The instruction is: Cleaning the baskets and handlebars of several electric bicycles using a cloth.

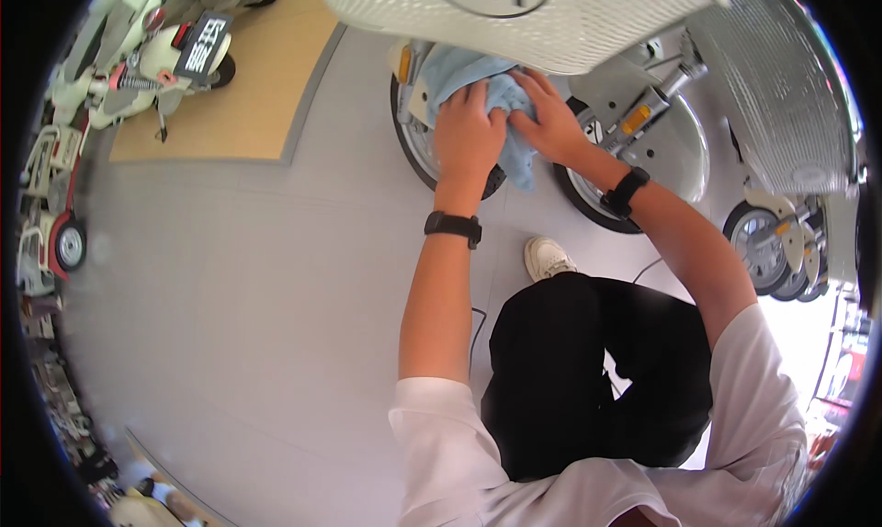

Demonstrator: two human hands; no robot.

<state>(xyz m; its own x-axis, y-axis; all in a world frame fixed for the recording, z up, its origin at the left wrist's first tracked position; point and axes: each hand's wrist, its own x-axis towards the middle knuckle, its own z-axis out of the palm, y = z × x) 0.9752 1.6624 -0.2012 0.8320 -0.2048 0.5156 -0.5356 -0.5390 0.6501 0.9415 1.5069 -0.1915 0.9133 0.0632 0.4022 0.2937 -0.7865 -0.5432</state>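
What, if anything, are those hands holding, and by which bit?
A light blue cloth: left hand and right hand are both on its bunched upper part. Gripping or just pressing, I can't tell.

We see a big, smooth, grey floor [257, 297]. Up on the left, we see a flat tan board [253, 118], grey along its edge. On the right, bright white light [781, 339] shines.
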